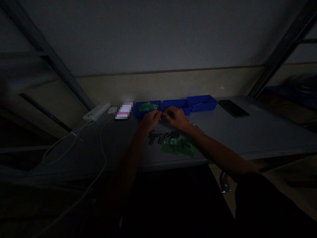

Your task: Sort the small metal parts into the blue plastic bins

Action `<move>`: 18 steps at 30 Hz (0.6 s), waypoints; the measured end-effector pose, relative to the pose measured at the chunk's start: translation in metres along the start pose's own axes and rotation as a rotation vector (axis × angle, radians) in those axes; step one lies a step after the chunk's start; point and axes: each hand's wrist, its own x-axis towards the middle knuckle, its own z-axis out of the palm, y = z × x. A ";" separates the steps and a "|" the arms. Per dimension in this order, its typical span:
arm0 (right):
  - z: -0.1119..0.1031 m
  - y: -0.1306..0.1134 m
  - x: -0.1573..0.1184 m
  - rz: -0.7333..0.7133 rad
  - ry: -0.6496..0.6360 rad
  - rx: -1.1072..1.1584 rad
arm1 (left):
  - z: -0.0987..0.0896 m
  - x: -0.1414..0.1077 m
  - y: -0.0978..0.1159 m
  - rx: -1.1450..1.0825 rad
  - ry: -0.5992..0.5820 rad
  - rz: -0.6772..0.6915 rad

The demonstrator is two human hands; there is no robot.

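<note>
My left hand (151, 120) and my right hand (177, 118) meet fingertip to fingertip over the table, in front of the blue bins. Both are closed in a pinch, and a tiny shiny thing shows at the right fingertips, too small to name. Below my hands lie several small dark metal pieces (166, 135). Nearer the front edge are two green plastic bags (169, 145) (186, 147) with small parts inside. The left blue bin (140, 114) holds green plastic bags (148, 106).
The middle blue bin (187, 111) and right blue bin (203, 106) stand along the wall. A dark phone (233, 108) lies at right. At left are a lit phone (124, 110), a white power bank (97, 112) and a white cable (105, 158) hanging over the table's front edge.
</note>
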 end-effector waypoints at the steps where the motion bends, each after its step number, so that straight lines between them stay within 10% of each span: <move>1: -0.002 0.003 0.002 0.013 0.009 -0.020 | 0.001 -0.001 0.000 0.024 -0.028 -0.008; 7: -0.022 0.039 0.038 0.240 0.119 -0.229 | 0.011 -0.008 0.001 0.083 -0.251 0.055; 14: -0.021 0.069 0.082 0.416 -0.388 -0.435 | 0.022 -0.011 0.010 0.201 -0.363 0.202; 18: -0.008 0.071 0.082 0.392 -0.471 -0.413 | 0.028 -0.014 0.017 0.235 -0.361 0.237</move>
